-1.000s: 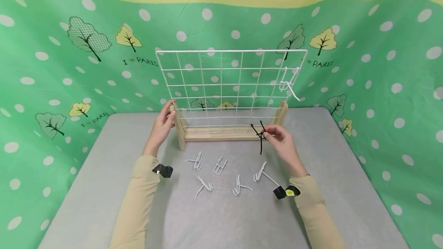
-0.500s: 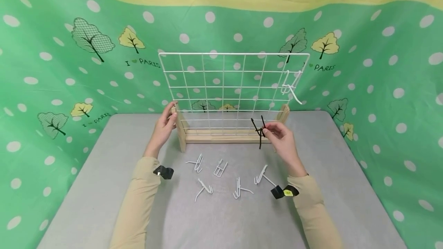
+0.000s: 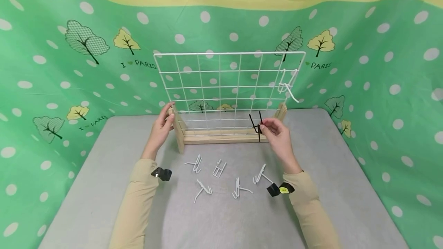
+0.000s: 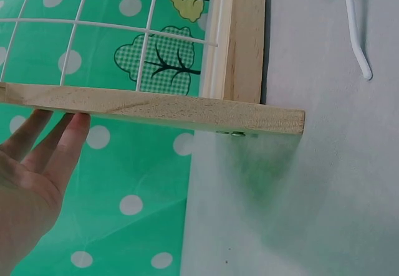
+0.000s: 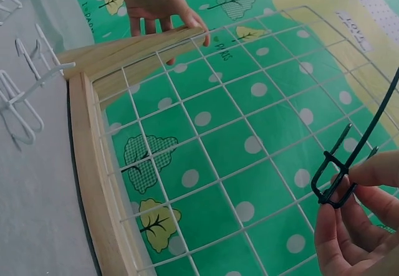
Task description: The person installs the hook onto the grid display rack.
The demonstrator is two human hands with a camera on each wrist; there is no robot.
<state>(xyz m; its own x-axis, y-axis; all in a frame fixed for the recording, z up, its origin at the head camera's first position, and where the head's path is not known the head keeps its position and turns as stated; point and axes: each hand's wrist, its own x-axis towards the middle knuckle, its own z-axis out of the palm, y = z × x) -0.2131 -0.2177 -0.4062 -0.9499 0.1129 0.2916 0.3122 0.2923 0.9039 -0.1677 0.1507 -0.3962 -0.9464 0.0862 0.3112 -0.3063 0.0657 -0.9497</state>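
In the head view my left hand (image 3: 160,128) holds the left upright of a wooden stand (image 3: 178,131), several fingers laid against its outer face (image 4: 65,142). The stand carries a white wire grid panel (image 3: 219,71). My right hand (image 3: 278,137) pinches a black wire hook (image 3: 258,128) between thumb and fingers. This hook is held upright in front of the panel's lower right part, its two prongs pointing up and its long arm towards me. In the right wrist view its small frame (image 5: 330,176) shows just above the fingertips. One white hook (image 3: 285,87) hangs at the panel's upper right.
Several white hooks lie on the grey table (image 3: 207,222) before the stand, among them a hook at the left (image 3: 197,163), a flat frame piece (image 3: 219,169) and a long-armed hook (image 3: 261,175). A green dotted curtain (image 3: 380,87) encloses the table behind and at the sides.
My right hand has raised the black hook slightly and brought it a little left, nearer the grid. The left hand stays on the wooden upright. The head view has shifted slightly.
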